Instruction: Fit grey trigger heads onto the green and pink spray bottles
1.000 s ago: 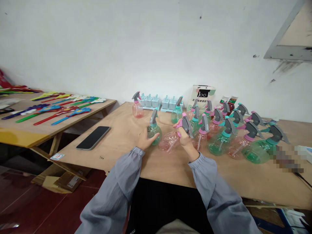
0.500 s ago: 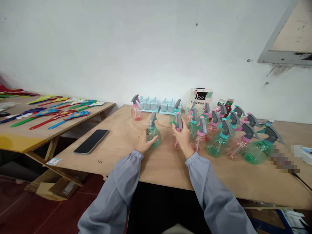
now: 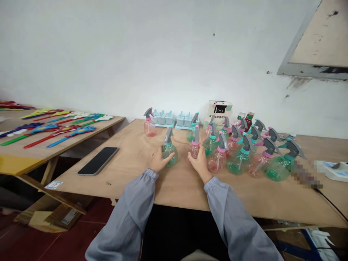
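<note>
My left hand (image 3: 159, 160) is wrapped round the left side of a green spray bottle (image 3: 170, 154), its thumb across the front of the round body. The bottle stands upright on the wooden table, with a grey trigger head and a turquoise collar. Just to its right, my right hand (image 3: 200, 165) grips the body of a pink spray bottle (image 3: 195, 145), which is also upright and has a grey head and pink collar. Close beside that hand stands another pink spray bottle (image 3: 216, 159). Part of each held body is hidden behind my fingers.
Several green and pink spray bottles (image 3: 239, 161) crowd the right side. One pink bottle (image 3: 149, 127) stands at the back left, beside pale blue popsicle moulds (image 3: 165, 119) and a printed box (image 3: 216, 110). A phone (image 3: 98, 161) lies at left; colourful hand-shaped items (image 3: 72, 134) cover the neighbouring table.
My right hand has shifted from the trigger head of the pink spray bottle down to its body. My left hand stays on the green bottle. The camera view has turned slightly.
</note>
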{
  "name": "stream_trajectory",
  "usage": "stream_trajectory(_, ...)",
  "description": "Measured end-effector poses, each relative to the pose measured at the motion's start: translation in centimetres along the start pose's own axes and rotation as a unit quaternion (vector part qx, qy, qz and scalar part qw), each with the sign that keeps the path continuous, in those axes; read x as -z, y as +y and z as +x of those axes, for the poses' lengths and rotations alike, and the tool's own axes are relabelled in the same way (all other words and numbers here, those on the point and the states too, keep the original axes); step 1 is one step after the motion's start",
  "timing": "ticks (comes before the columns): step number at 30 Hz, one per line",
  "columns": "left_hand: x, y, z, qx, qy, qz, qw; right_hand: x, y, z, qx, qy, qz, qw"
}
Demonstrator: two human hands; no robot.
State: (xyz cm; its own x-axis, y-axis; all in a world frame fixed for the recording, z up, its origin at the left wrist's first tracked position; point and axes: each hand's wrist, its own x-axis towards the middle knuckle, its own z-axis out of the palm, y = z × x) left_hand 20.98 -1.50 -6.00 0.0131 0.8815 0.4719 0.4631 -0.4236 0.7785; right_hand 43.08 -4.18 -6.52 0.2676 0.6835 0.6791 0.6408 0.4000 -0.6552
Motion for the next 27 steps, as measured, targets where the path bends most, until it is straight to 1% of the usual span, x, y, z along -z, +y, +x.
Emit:
stream_trajectory(3,0.0,0.0,0.1,0.004,0.000,0.000,1.000,-0.9,0.7,0.3,-0.013,0.000,0.027,1.000)
stream_trajectory(8,-0.1,-0.2,0.0,-0.007,0.002,-0.008,1.000,-3.0,2.2,2.0,-0.050,-0.002,0.085,0.995)
stream_trajectory(12,-0.1,-0.2,-0.1,-0.013,0.002,-0.006,1.000,-4.3,3.0,3.5,-0.062,0.005,0.094,0.994)
stream_trajectory(15,-0.1,-0.1,-0.1,-0.015,0.001,-0.004,1.000,-4.8,3.4,4.2,-0.070,0.010,0.100,0.993)
stream_trajectory(18,0.0,-0.1,-0.1,-0.013,-0.001,-0.005,1.000,-4.5,3.4,3.7,-0.056,0.029,0.114,0.991)
stream_trajectory(20,0.0,-0.1,-0.1,-0.014,0.000,-0.008,1.000,-3.9,2.8,2.7,-0.018,0.051,0.120,0.991)
stream_trajectory(23,0.0,0.2,-0.3,-0.025,-0.005,-0.016,1.000,-2.9,0.8,0.5,0.057,0.071,0.135,0.987)
stream_trajectory(25,-0.3,0.6,-0.5,-0.044,-0.020,-0.013,0.999,-2.5,-1.0,-0.7,0.086,0.046,0.163,0.982)
stream_trajectory(27,-0.7,1.2,-1.1,-0.065,-0.038,0.008,0.997,-2.5,-2.7,-1.2,0.092,-0.008,0.189,0.978)
